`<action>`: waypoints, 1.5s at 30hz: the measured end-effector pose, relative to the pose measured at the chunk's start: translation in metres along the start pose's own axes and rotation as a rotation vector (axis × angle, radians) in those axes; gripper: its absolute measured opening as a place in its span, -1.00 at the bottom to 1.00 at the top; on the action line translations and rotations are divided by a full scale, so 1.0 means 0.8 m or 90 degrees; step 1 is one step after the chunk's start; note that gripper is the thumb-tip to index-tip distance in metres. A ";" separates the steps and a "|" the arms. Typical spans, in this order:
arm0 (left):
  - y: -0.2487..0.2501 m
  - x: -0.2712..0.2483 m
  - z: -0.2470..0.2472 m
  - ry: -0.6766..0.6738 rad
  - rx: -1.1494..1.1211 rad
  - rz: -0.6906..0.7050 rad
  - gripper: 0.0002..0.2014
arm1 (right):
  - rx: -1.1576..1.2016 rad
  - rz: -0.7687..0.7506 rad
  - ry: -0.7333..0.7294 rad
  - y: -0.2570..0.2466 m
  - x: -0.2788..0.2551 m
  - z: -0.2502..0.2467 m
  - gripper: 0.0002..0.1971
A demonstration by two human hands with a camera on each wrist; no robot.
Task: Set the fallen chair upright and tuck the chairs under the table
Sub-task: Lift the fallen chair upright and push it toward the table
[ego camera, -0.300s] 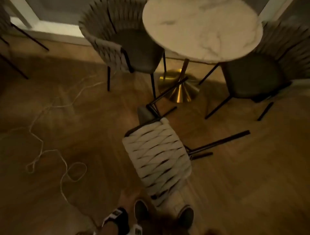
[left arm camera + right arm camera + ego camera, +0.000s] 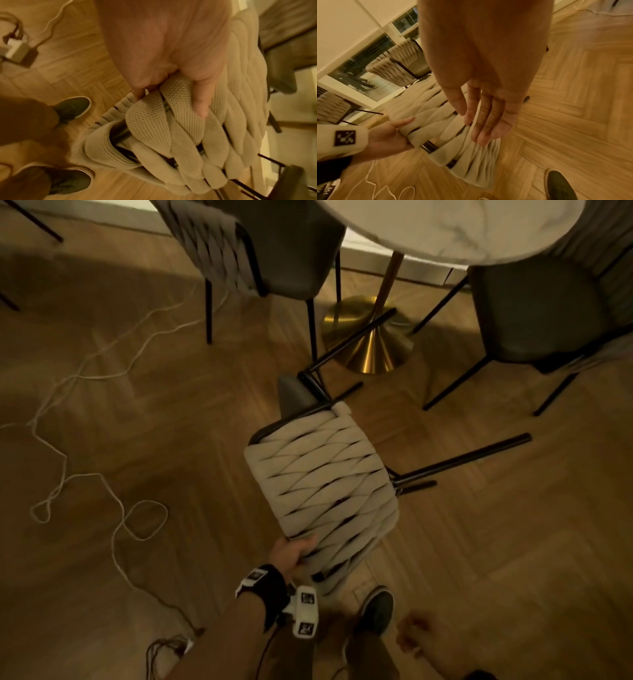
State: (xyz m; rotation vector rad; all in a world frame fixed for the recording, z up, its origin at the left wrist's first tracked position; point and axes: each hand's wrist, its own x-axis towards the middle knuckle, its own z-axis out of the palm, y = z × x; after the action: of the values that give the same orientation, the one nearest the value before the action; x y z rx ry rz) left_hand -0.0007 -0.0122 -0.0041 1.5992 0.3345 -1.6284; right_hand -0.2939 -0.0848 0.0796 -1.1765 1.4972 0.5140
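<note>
The fallen chair [image 2: 322, 484] lies on its side on the wood floor, its woven beige backrest toward me and its black legs [image 2: 462, 460] pointing right. My left hand [image 2: 294, 553] grips the backrest's near top edge [image 2: 171, 102], thumb on the weave and fingers curled under the rim. My right hand [image 2: 411, 638] hangs low at the right, its fingers [image 2: 486, 121] straight and apart from the backrest [image 2: 436, 121], holding nothing. The round marble table [image 2: 455, 231] on its brass base [image 2: 370, 340] stands beyond, with an upright chair on the left [image 2: 260, 248] and another on the right [image 2: 537, 309].
A white cable [image 2: 113, 508] loops across the floor to the left, ending at a plug block [image 2: 174, 648] near my feet. My shoes [image 2: 375, 611] stand just behind the backrest. A fallen-chair leg [image 2: 352, 340] crosses in front of the brass base.
My left hand has reached forward and taken hold of the backrest's edge. The view has dropped closer to the chair, and my right hand has come into view.
</note>
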 end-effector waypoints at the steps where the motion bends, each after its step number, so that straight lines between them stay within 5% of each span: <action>1: -0.004 0.000 -0.001 -0.009 -0.011 0.012 -0.29 | 0.016 -0.009 0.003 -0.010 -0.002 0.003 -0.75; 9: 0.014 -0.064 -0.057 0.043 0.113 0.153 -0.46 | 0.074 -0.098 -0.004 -0.100 -0.034 0.014 -0.82; 20: 0.097 -0.247 -0.134 0.072 0.452 0.357 -0.71 | 0.060 -0.272 -0.045 -0.219 -0.133 0.039 -0.88; 24: 0.106 -0.292 -0.109 0.078 0.576 0.426 -0.76 | 0.070 -0.310 -0.061 -0.236 -0.167 0.036 -0.87; 27: 0.107 -0.309 -0.077 0.041 0.611 0.431 -0.58 | 0.079 -0.324 -0.044 -0.238 -0.192 0.030 -0.85; 36: 0.078 -0.305 0.071 -0.102 0.759 0.432 -0.52 | 0.172 -0.215 -0.012 -0.203 -0.227 -0.036 -0.63; 39: 0.068 -0.295 0.129 -0.218 0.684 0.298 -0.54 | 0.132 -0.198 0.056 -0.189 -0.230 -0.071 -0.83; 42: 0.048 -0.284 0.170 -0.314 0.540 0.208 -0.63 | 0.024 -0.135 0.130 -0.164 -0.228 -0.102 -0.49; 45: 0.029 -0.260 0.159 -0.260 0.441 0.255 -0.80 | -0.066 -0.094 0.182 -0.138 -0.217 -0.129 -0.37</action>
State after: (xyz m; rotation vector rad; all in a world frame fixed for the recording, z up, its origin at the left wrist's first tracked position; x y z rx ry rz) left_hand -0.1027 -0.0401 0.2164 1.6024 -0.7927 -1.7807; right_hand -0.2662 -0.1475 0.2992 -1.4781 1.6224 0.3358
